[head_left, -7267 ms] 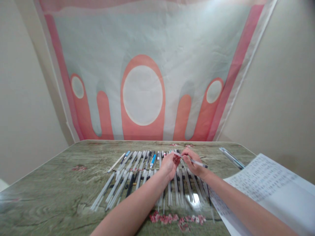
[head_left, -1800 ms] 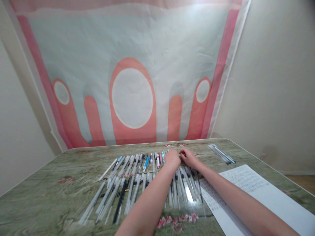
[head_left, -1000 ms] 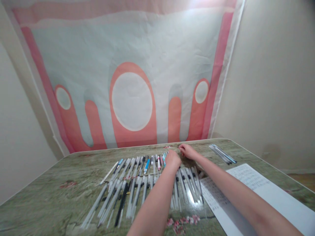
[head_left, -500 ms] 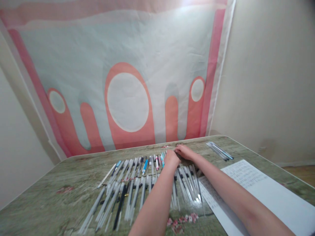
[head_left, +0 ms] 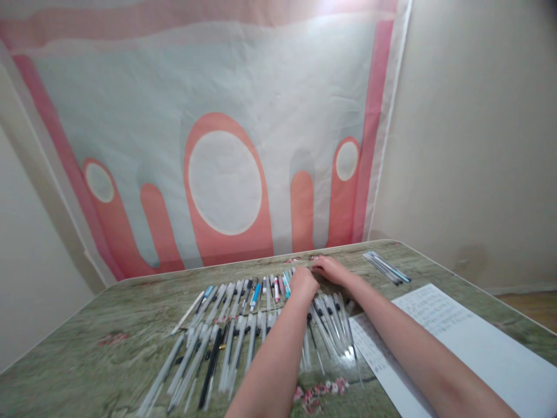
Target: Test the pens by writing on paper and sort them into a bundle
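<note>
Pens point(head_left: 237, 351), mostly clear, are lying in two rows on the table point(head_left: 87, 331). The left hand point(head_left: 304, 283) is leaning over the rows' right part, the right hand point(head_left: 331, 269) reaching just beside it; whether either is gripping anything cannot be told. Written-on paper point(head_left: 474, 354) is lying farther right.

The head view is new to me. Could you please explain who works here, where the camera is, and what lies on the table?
There is no machine: these are a person's bare left hand and right hand. One camera, worn on the head, takes every picture. Two rows of pens and clear tubes lie on the table, a blue pen in the back row. At right are paper with writing and, farther back, thin sticks. The hands are close together near the back row's right end; whether they hold something is too unclear to tell.
</note>
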{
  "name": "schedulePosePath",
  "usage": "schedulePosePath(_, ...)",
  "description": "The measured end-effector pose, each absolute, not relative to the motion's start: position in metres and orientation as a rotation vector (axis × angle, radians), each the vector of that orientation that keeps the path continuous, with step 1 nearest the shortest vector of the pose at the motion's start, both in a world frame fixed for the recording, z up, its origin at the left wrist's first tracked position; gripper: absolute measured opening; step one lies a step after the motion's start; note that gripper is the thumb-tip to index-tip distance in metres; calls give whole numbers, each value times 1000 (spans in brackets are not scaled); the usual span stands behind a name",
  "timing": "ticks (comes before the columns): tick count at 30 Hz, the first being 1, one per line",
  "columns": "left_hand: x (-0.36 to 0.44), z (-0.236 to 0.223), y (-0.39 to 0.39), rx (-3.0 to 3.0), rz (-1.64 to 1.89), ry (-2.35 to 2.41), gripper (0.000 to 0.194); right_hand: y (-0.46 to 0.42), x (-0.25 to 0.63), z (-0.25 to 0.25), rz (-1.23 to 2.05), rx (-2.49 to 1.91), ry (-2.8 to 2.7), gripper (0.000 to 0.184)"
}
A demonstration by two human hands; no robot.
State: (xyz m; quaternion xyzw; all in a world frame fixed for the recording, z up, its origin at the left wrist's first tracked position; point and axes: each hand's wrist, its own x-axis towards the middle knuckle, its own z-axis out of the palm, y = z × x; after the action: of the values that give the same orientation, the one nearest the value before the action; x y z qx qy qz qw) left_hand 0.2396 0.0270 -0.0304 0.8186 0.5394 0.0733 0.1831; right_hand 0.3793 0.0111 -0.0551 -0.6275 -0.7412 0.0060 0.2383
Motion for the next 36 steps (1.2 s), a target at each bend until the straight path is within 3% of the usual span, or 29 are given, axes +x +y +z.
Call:
schedulePosePath(8, 221, -31, 44, 2291, 479, 1405, 14, 6, 405, -50, -3, -1883, -2039, 13)
schedulePosePath(17, 170, -30, 43, 1901, 902, 982, 18, 7, 395, -55, 108, -1875, -2116, 15)
schedulePosePath(36, 140, -38, 7, 2067, 1047, 896, 14, 1, 392, -51, 302, -1788, -2236, 19)
